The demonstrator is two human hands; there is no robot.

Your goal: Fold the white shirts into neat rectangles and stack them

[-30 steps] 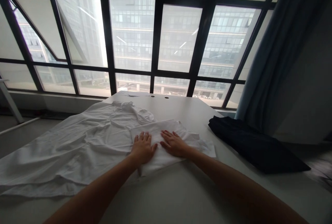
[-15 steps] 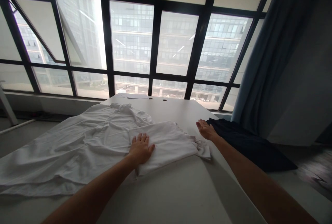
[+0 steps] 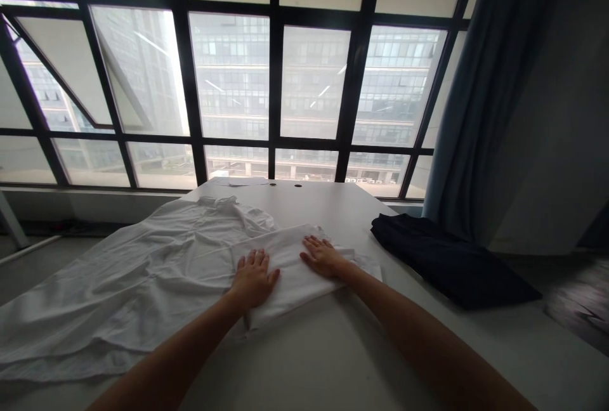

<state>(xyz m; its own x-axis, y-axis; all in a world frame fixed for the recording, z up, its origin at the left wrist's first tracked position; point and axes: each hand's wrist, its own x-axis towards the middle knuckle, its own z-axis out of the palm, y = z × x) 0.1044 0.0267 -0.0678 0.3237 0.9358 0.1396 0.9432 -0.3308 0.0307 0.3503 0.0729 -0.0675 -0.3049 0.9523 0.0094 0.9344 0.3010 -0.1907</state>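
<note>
A large white garment (image 3: 133,271) lies spread over the left half of a white table (image 3: 323,347). A folded white part (image 3: 295,271) of it lies on top, near the middle. My left hand (image 3: 253,278) rests flat on the left end of that folded part, fingers apart. My right hand (image 3: 323,256) lies flat on its right half, fingers apart too. Neither hand grips the cloth.
A dark folded cloth (image 3: 447,259) lies at the table's right edge. A blue-grey curtain (image 3: 480,100) hangs at the right. Behind the table stands a wide black-framed window (image 3: 276,81). Two small dark holes (image 3: 285,185) and a paper (image 3: 238,181) mark the table's far end.
My right hand had swept out to the right toward the dark cloth and has come back onto the folded white part. My left hand stayed in place.
</note>
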